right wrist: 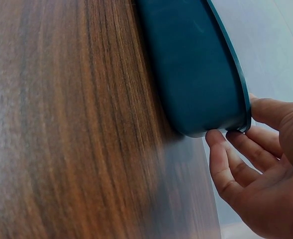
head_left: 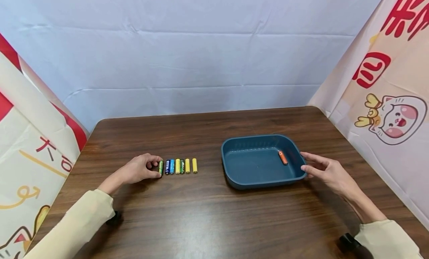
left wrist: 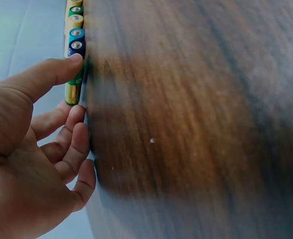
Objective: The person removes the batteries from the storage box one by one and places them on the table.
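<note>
At the left end of a row of batteries, my left hand point(head_left: 142, 168) pinches a green battery point(head_left: 161, 167) between thumb and fingers. In the left wrist view that battery point(left wrist: 73, 92) shows a gold end, and the thumb partly covers it. Beside it lie a dark blue battery point(head_left: 167, 167), a lighter blue battery point(head_left: 172, 166) and several yellow and green ones. My right hand point(head_left: 330, 173) grips the right end of a dark blue plastic tray point(head_left: 231, 182), with the thumb at its rim and fingers against the outer wall point(right wrist: 201, 74). An orange battery point(head_left: 283, 157) lies inside the tray.
Everything rests on a dark wood-grain table point(head_left: 187, 221) with rounded far corners. A pale cloth point(head_left: 201, 58) hangs behind it, and printed cloths point(head_left: 395, 114) flank both sides. Bare tabletop lies between the battery row and the tray.
</note>
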`<action>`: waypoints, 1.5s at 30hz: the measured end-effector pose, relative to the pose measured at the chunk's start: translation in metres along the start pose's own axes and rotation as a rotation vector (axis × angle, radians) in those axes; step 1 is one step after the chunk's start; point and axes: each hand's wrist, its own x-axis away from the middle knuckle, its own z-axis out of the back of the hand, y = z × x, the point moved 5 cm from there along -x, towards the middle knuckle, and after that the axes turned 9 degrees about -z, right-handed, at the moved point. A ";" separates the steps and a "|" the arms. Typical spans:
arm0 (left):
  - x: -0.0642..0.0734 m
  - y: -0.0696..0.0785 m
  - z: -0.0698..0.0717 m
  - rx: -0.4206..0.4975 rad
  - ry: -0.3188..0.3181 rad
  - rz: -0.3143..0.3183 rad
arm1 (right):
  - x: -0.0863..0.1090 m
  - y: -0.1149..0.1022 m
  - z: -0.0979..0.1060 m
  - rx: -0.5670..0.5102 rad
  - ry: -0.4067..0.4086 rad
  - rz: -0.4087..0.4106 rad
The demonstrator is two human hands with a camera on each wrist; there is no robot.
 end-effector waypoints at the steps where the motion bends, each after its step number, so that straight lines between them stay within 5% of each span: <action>1: 0.000 0.000 0.000 -0.002 0.001 0.001 | 0.000 0.000 0.000 -0.004 -0.001 0.001; 23: 0.000 0.000 -0.002 -0.027 0.003 -0.018 | 0.000 0.002 -0.001 -0.010 0.003 -0.003; 34: 0.002 0.000 0.001 0.053 -0.025 -0.029 | 0.001 0.002 -0.001 -0.008 0.007 0.005; 45: 0.006 0.020 0.024 0.133 0.095 -0.044 | 0.000 0.001 0.000 -0.007 0.004 0.002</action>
